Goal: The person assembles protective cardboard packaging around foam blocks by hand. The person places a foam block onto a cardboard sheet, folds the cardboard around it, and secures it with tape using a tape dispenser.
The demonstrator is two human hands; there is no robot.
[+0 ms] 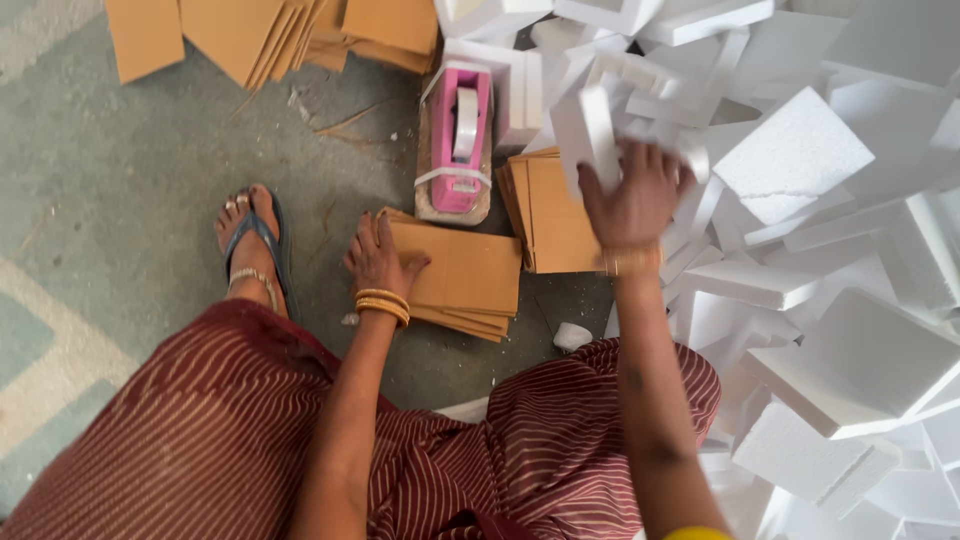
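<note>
Two hands work at floor level: the left hand presses flat, fingers spread, on a short stack of folded brown cardboard sheets lying on the concrete floor, while the right hand is raised and clenched around a white foam block, blurred with motion, just above a second cardboard stack. A pink tape dispenser stands between the stacks and more cardboard near the top edge. Loose foam slabs are heaped along the right side, tilted against one another. The judgement from this view: the held block is gripped by one edge and could slip or snap, since foam is light and brittle; the leaning heap beside the arm looks ready to slide if brushed. The pinned stack is fanned at its lower edge, so sheets could skid out should the palm lift. A sandalled foot rests near the left stack.
</note>
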